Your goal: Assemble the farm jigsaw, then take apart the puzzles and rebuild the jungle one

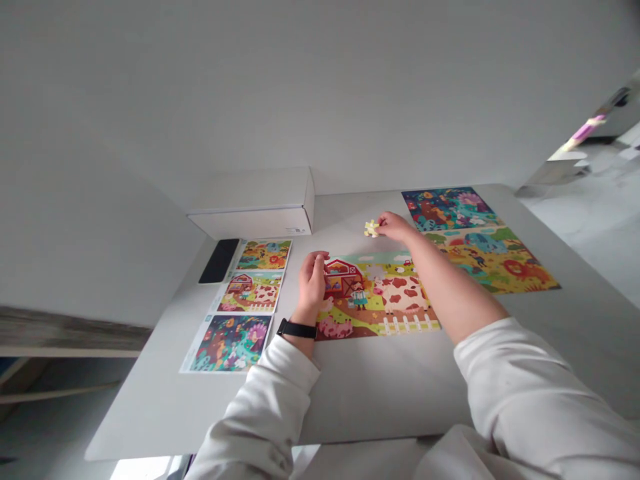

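A farm jigsaw puzzle with a red barn, a spotted cow and a white fence lies flat on the table in front of me. My left hand, above a black wristband, rests along its left edge, thumb upward and fingers loosely extended. Beyond the puzzle's far edge, my right hand pinches pale yellow puzzle pieces by their right side. Whether these are stacked or lie side by side, I cannot tell. My right forearm passes over the puzzle's right edge and hides part of it.
Three printed picture sheets lie on the left of the table, beside a black phone. At the back left, a white box stands against the wall. An underwater puzzle and a safari puzzle lie on the right.
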A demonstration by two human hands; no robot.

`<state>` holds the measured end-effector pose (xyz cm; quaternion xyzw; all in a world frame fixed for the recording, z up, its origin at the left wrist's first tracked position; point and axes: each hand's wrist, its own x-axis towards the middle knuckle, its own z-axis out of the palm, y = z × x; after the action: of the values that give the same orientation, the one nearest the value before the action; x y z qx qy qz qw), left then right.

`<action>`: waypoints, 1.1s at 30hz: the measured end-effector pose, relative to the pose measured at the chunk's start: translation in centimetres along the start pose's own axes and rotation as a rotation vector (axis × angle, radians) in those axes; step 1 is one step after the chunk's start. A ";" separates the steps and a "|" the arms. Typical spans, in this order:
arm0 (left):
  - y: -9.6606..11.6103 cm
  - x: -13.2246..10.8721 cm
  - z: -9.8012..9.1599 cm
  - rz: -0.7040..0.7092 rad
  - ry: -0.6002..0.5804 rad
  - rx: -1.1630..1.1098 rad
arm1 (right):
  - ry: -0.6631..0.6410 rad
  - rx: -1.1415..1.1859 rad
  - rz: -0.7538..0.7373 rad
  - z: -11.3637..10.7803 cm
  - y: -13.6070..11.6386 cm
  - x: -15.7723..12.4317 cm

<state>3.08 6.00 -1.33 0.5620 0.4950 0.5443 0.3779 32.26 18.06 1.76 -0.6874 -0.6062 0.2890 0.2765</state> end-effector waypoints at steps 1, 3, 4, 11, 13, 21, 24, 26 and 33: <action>0.2 0.0 0.1 -0.005 -0.001 -0.026 | -0.001 0.124 -0.006 -0.1 0.0 -1.0; 0.6 -0.1 0.2 -0.017 -0.009 -0.079 | -0.023 0.357 -0.029 -0.7 0.1 -3.4; 0.9 -0.2 0.2 -0.021 -0.019 -0.100 | -0.040 0.452 -0.043 -1.1 0.3 -4.6; 4.3 -1.3 1.2 -0.071 -0.079 -0.279 | -0.048 0.693 -0.079 -3.6 2.4 -13.0; 5.4 -1.5 2.1 -0.089 -0.123 -0.316 | -0.030 0.699 -0.073 -3.3 2.8 -14.6; 4.7 -1.7 6.4 -0.114 -0.401 -0.210 | 0.070 0.688 -0.118 -0.7 3.1 -17.0; 3.0 -2.2 6.8 -0.100 -0.419 -0.193 | 0.022 0.695 -0.138 -0.1 3.5 -17.5; 2.2 -2.7 6.8 -0.102 -0.466 -0.193 | -0.011 0.677 -0.139 0.3 3.7 -17.9; 1.9 -3.4 6.2 -0.059 -0.505 -0.212 | -0.032 0.594 -0.141 1.4 2.7 -18.8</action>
<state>9.72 2.98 -1.08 0.6225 0.3417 0.4244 0.5617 31.23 -0.91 -0.01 -0.5280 -0.5458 0.4446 0.4750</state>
